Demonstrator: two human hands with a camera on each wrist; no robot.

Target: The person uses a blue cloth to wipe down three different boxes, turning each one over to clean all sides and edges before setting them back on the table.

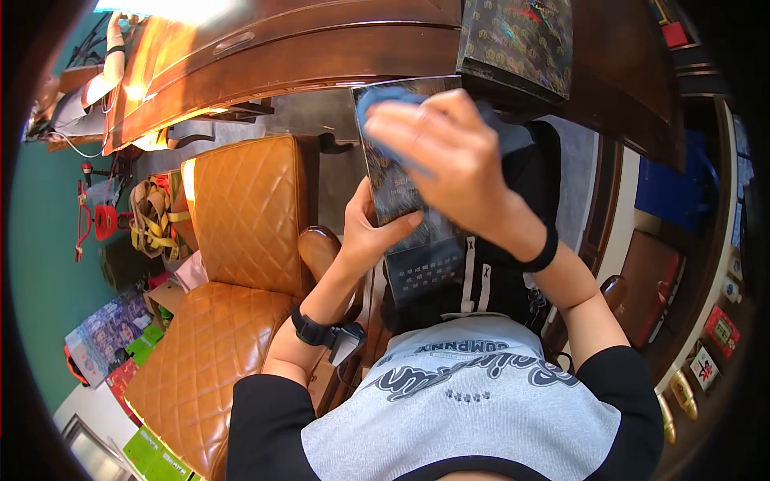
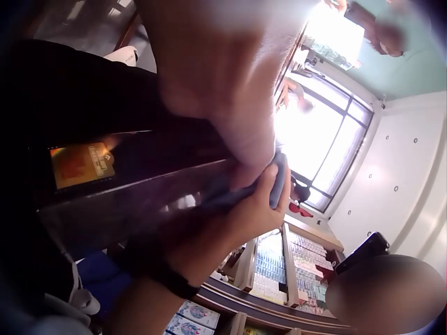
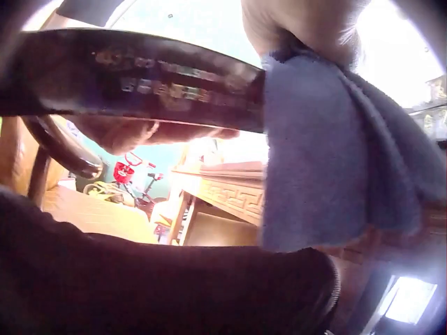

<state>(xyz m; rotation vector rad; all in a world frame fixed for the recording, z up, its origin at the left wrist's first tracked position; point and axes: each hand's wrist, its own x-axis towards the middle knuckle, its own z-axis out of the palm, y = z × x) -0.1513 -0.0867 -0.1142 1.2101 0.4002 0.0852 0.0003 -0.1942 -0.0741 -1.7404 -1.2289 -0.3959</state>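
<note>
A dark, glossy box (image 1: 395,186) with printed lettering stands over the person's lap, seen edge-on with lettering (image 3: 160,84) in the right wrist view. The left hand (image 1: 370,227) grips its near left side, thumb lying over the top face. Blurred in the head view, the right hand (image 1: 453,148) holds a blue cloth (image 1: 383,100) against the far part of the box. In the right wrist view the cloth (image 3: 314,153) hangs in folds over the box's end. A gold label (image 2: 82,165) shows on a dark surface in the left wrist view.
A similar patterned box (image 1: 517,48) sits on the wooden desk (image 1: 345,52) ahead. A quilted tan chair (image 1: 241,216) stands at the left, its curved armrest (image 1: 319,250) close to the left forearm. Shelves with goods (image 1: 706,369) line the right. Another person (image 1: 88,100) is at far left.
</note>
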